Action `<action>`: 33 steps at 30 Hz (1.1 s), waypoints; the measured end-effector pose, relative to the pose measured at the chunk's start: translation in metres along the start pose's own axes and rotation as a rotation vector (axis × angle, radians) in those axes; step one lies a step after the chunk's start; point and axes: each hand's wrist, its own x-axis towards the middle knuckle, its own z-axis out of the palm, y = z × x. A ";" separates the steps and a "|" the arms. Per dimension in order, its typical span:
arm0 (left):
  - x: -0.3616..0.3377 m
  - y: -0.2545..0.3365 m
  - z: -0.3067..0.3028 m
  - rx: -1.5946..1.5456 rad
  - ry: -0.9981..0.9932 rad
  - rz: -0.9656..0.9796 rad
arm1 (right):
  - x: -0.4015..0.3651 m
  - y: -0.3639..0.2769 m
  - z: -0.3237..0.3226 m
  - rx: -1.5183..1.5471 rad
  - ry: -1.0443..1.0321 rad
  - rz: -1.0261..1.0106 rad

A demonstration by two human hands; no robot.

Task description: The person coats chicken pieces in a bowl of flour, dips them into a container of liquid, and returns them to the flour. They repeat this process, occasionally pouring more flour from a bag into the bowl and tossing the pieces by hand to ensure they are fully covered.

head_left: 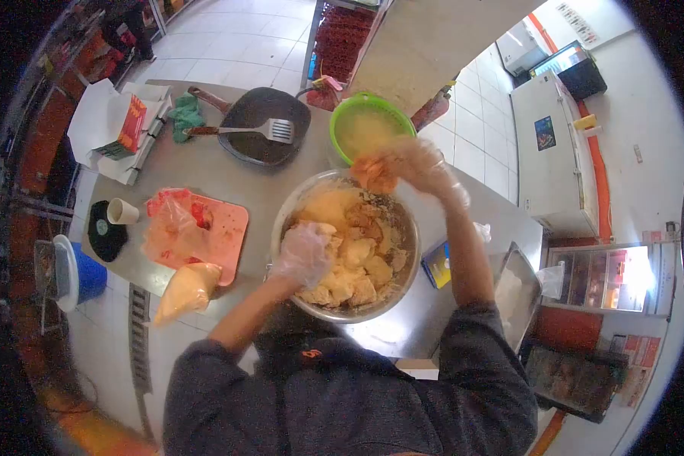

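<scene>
A wide metal bowl (412, 267) holds several pieces of what looks like raw chicken (359, 249), coated in pale yellow flour. Inside it, my gloved left hand (302, 254) rests against the pieces at the left side; its fingers blur into the flour. My gloved right hand (427, 169) is closed round an orange-brown piece of chicken (375, 173), raised above the bowl's far rim. Just beyond that piece stands a green-rimmed strainer (340, 149) with yellowish powder in it, partly covered by my right hand.
A dark square pan (260, 106) with a slotted spatula (278, 131) lies at the back. Left are a pink tray (234, 228) with plastic bags, a bag of yellow powder (188, 292) at the table edge, and a paper cup (123, 211). A blue-yellow packet (436, 266) sits right.
</scene>
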 end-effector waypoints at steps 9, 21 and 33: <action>-0.007 -0.002 -0.001 -0.176 0.070 -0.143 | -0.061 0.012 0.205 0.547 -0.203 0.358; -0.015 0.010 -0.004 -0.960 0.603 -0.314 | -0.086 -0.090 0.164 0.143 -0.228 0.435; -0.034 -0.003 0.012 -1.325 0.775 -0.361 | -0.105 -0.089 0.188 0.217 0.211 0.592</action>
